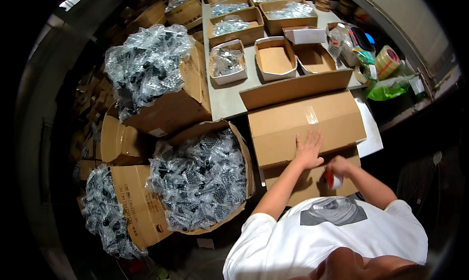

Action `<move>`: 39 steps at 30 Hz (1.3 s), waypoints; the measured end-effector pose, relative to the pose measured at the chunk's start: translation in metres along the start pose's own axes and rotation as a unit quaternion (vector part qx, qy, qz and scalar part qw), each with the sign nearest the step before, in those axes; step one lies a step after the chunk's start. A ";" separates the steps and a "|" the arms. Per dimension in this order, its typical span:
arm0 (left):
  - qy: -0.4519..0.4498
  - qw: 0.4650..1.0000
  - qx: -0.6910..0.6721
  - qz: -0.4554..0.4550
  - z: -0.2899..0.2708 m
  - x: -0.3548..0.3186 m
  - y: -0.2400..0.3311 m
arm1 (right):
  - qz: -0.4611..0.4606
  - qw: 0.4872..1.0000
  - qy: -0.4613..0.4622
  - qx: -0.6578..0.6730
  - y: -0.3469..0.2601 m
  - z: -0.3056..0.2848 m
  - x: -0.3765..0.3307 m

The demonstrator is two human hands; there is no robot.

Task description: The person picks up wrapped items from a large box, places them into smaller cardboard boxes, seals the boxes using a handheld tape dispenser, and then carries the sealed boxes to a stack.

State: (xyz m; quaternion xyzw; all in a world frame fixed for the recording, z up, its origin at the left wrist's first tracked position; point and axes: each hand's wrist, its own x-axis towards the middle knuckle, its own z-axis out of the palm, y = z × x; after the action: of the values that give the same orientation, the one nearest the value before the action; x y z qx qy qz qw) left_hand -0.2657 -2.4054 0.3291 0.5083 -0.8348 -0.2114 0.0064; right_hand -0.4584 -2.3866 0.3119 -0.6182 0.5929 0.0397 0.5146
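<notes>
A wide brown cardboard box (276, 133) lies in front of me, one flap (298, 88) raised along its far side and another, the near flap (293, 194), hanging toward my body. A short strip of clear tape (311, 115) sticks to the top. My left hand (309, 152) rests on the box top, fingers spread, just below that strip. My right hand (340, 165) is closed around a tape roll (335, 180) with a red and white core, over the near flap. The fingers partly hide the roll.
Left of me, large cartons overflow with bubble-wrapped items (205, 177) and a taller heap (146, 65). On the pale table (227, 98) beyond stand several small open boxes (275, 60), some filled. A plastic bottle (337, 38), large tape rolls (387, 62) and a green bag (388, 89) sit at right.
</notes>
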 end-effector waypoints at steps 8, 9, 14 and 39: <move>0.130 0.985 0.098 -0.051 0.043 -0.014 -0.004 | -0.075 0.996 0.022 0.035 -0.139 -0.080 -0.064; 0.146 0.982 0.106 -0.052 0.044 -0.009 0.003 | -0.206 0.960 0.162 -0.096 -0.132 -0.080 -0.050; 0.084 0.976 0.167 -0.110 0.050 -0.015 0.024 | -0.303 0.802 0.295 -0.422 -0.087 -0.052 0.052; 0.436 0.411 -0.583 -0.549 0.104 -0.053 0.002 | -0.212 0.897 -0.380 -0.079 -0.240 -0.014 0.207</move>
State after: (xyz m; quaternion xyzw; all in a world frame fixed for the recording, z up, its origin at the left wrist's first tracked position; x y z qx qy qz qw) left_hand -0.2656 -2.3237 0.2457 0.7556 0.0618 -0.3551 0.5469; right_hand -0.2194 -2.5955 0.3233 -0.7058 0.2025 0.2085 0.6461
